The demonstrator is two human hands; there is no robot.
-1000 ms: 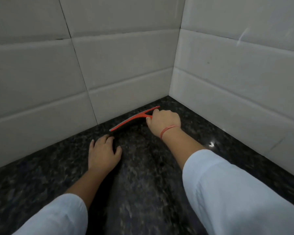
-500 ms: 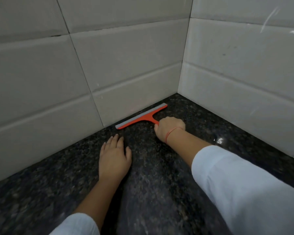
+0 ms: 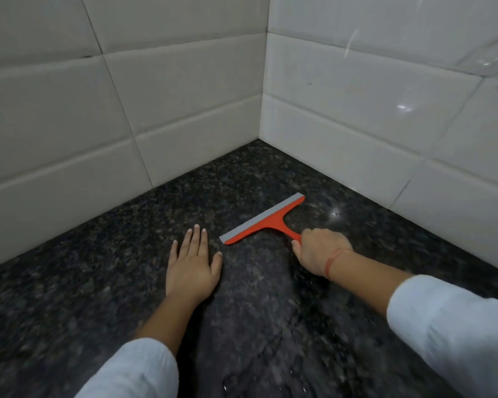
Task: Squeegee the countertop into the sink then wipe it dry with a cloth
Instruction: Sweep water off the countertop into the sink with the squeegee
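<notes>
An orange squeegee with a grey rubber blade lies blade-down on the dark speckled granite countertop, a short way out from the tiled corner. My right hand is closed around its handle. My left hand rests flat on the counter with fingers spread, just left of the blade's near end and not touching it. A smoother, wet-looking streak runs from the blade toward me between my arms. No sink and no cloth are in view.
White tiled walls meet in a corner behind the squeegee and close off the counter at the back and right. A light reflection glints on the stone right of the blade.
The squeegee has been pulled away from the back wall toward me and to the right, leaving a gap of counter behind it. My left hand has stayed flat on the stone.
</notes>
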